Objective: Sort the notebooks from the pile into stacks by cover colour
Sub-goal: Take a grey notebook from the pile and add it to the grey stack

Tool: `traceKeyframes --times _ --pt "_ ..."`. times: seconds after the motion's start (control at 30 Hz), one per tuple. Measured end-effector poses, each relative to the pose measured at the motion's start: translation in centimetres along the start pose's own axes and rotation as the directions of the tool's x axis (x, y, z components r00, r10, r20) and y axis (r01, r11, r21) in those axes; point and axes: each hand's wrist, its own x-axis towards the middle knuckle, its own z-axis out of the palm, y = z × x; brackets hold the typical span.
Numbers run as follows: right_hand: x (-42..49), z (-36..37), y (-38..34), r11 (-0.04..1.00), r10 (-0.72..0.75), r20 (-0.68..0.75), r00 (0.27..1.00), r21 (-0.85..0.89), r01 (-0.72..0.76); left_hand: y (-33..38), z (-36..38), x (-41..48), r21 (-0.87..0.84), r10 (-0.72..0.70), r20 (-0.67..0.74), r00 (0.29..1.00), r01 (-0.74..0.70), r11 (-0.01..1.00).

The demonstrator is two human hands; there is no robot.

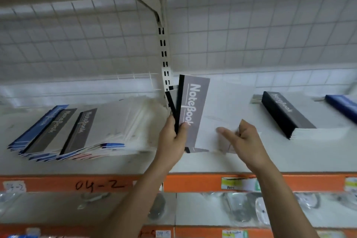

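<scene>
My left hand (173,137) grips two grey notebooks (193,106) by their lower edge and holds them upright above the white shelf (193,162). The front one shows the white word Notebook and a black spine. My right hand (243,135) hovers just right of them, fingers loosely spread, holding nothing. On the left of the shelf lies the mixed pile (63,133), fanned out, with blue and grey covers showing. A neat stack of grey notebooks (286,112) sits at the right, and a blue stack (343,106) lies at the far right edge.
A slotted metal upright (164,60) stands behind the held notebooks against a wire grid back panel. The shelf's orange front rail (193,181) carries the marking 04-2 and price labels. Bagged goods (241,208) fill the shelf below.
</scene>
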Motion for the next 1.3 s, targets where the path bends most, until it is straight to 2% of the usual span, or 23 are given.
traceKeyframes --times 0.1,0.3,0.47,0.6,0.8,0.97,1.13,1.23,1.3 --pt "-0.3 -1.1 1.3 0.999 0.006 0.015 1.0 -0.037 -0.005 -0.6 1.7 -0.8 0.011 -0.003 -0.039 0.999 0.004 1.0" --pt "-1.1 -1.7 3.2 0.99 0.138 0.045 0.989 0.005 -0.139 -1.4 3.3 -2.1 0.014 -0.051 -0.07 0.996 0.052 0.999" --pt "-1.3 -2.2 3.8 0.982 0.185 0.122 0.975 -0.065 -0.178 -1.5 3.2 -2.4 0.163 -0.151 0.046 0.987 0.142 0.976" --pt "-1.3 -2.5 4.0 0.983 0.177 0.174 0.969 -0.082 -0.165 -0.9 3.3 -2.8 0.241 -0.164 0.06 0.985 0.145 0.96" --pt "-0.7 -2.5 5.5 0.952 0.183 0.147 0.972 -0.272 -0.138 -0.9 4.1 -2.7 0.45 -0.255 0.036 0.966 0.212 0.868" --pt "-0.5 -3.4 5.0 0.966 0.121 0.112 0.986 -0.243 -0.091 -0.1 4.9 -2.9 0.448 -0.162 0.045 0.986 0.125 0.885" --pt "0.2 -6.3 3.7 0.979 0.073 0.071 0.995 -0.196 -0.058 2.1 7.5 -2.6 0.342 -0.074 0.032 0.997 0.059 0.938" --pt "0.1 -8.5 2.9 0.99 0.024 -0.022 0.999 -0.139 -0.026 2.8 9.8 -2.2 0.271 -0.032 0.057 0.998 0.016 0.963" --pt "-0.1 -10.0 2.7 0.987 -0.042 -0.088 0.995 -0.159 0.028 3.4 11.5 -2.0 0.247 -0.027 0.059 0.998 0.011 0.969"
